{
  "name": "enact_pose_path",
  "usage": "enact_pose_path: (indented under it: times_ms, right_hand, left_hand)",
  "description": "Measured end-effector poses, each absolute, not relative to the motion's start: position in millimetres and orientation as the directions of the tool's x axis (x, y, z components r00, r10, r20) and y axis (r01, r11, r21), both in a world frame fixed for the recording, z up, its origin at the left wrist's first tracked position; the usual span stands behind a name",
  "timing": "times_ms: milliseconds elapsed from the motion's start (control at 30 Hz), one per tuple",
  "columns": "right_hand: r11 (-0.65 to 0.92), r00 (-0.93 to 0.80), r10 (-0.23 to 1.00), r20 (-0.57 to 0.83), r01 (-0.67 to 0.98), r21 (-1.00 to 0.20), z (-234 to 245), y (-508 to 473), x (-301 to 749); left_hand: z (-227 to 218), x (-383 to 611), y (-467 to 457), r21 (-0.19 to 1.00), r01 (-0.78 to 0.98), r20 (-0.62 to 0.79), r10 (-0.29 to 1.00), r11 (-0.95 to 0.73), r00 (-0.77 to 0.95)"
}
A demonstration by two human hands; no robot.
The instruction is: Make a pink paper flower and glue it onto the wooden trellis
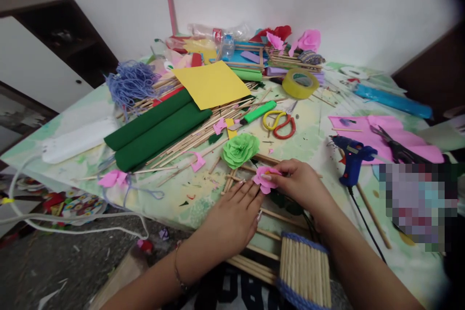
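Observation:
My right hand (298, 184) pinches a small pink foam flower (265, 179) on the table, fingers closed round it. My left hand (232, 215) lies flat beside it, fingers stretched out and touching the flower's left side. A green foam flower (240, 149) sits just beyond them on loose wooden sticks (192, 138). A mat of sticks bound with blue yarn (303, 271) lies below my right forearm.
A blue glue gun (351, 155) with its cord stands right of my hands. Pink foam sheet (366, 128) with black scissors (394, 145), yellow-red scissors (279, 123), green foam rolls (156, 131), yellow sheet (210, 85), tape roll (300, 82) and purple yarn (132, 82) lie about.

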State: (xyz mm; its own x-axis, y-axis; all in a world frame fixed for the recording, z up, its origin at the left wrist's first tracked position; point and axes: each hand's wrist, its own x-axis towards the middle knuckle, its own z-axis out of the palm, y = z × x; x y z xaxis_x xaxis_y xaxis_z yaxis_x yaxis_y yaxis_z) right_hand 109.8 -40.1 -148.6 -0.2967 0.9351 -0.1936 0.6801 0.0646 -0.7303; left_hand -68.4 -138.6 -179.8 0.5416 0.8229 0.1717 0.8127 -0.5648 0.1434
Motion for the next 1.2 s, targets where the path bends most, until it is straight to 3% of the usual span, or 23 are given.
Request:
enact_pose_path:
  times_ms: [100,233,600,733,867,933,1033,1200]
  right_hand:
    - [0.211,-0.318,0.946,-0.056,0.738,-0.641,-149,-45,106]
    - [0.282,-0.321,0.945,0.054,0.722,-0.632,-154,-44,108]
    - [0.302,-0.356,0.935,-0.003,0.799,-0.519,-155,-38,105]
    - [0.283,-0.379,0.924,-0.047,0.762,-0.582,-152,-33,113]
    - [0.008,-0.335,0.912,-0.236,0.59,-0.807,-149,-29,126]
    - [-0.091,-0.329,0.899,-0.287,0.502,-0.86,-149,-28,129]
    - [-0.076,-0.349,0.899,-0.266,0.473,-0.878,-152,-28,128]
    - [0.092,-0.335,0.93,-0.154,0.616,-0.783,-161,-29,120]
  left_hand:
    - [-181,-69,-139,0.141,0.811,0.168,0.821,-0.568,0.545]
    - [-182,-69,-137,0.136,0.805,0.172,0.814,-0.577,0.554]
    - [-181,-70,-138,0.106,0.799,0.183,0.802,-0.592,0.569]
    - [-180,-69,-137,0.088,0.799,0.184,0.798,-0.595,0.574]
    - [-180,-70,-136,0.098,0.801,0.155,0.804,-0.591,0.574]
    - [-180,-70,-136,0.111,0.803,0.146,0.809,-0.585,0.569]
    - [-180,-70,-136,0.127,0.803,0.132,0.812,-0.582,0.568]
    - [-180,-71,-136,0.137,0.8,0.123,0.811,-0.584,0.572]
